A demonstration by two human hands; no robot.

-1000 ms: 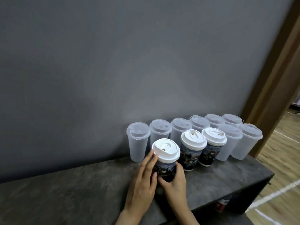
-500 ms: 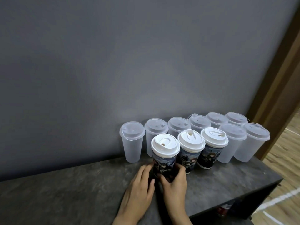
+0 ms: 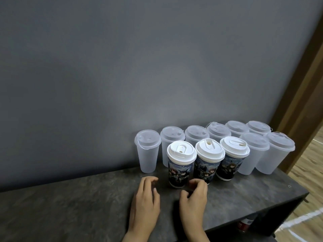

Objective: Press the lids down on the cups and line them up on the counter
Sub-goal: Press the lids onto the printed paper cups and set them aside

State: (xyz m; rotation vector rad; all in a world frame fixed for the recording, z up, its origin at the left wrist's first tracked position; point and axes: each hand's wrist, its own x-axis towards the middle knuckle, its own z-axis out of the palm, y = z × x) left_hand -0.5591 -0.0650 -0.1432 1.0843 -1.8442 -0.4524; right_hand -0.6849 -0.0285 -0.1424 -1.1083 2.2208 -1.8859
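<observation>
Three printed paper cups with white lids stand in a front row on the dark counter point(image 3: 70, 203): the left cup point(image 3: 180, 165), the middle cup point(image 3: 207, 162) and the right cup point(image 3: 230, 159). Behind and to their right stand several frosted plastic cups point(image 3: 148, 152) with clear lids, close to the wall. My left hand point(image 3: 146, 201) hovers just left of the left printed cup, fingers loosely curled and holding nothing. My right hand point(image 3: 194, 198) sits just in front of that cup, also loosely curled and empty. Neither hand touches a cup.
The grey wall point(image 3: 122, 67) rises right behind the cups. The counter's right edge drops off near a brown door frame point(image 3: 305, 95) and wood floor. A red-and-white can point(image 3: 243, 224) stands below the counter on the right.
Both hands let go of the left printed cup and drew back toward me. The cup now stands in line beside the other two printed cups.
</observation>
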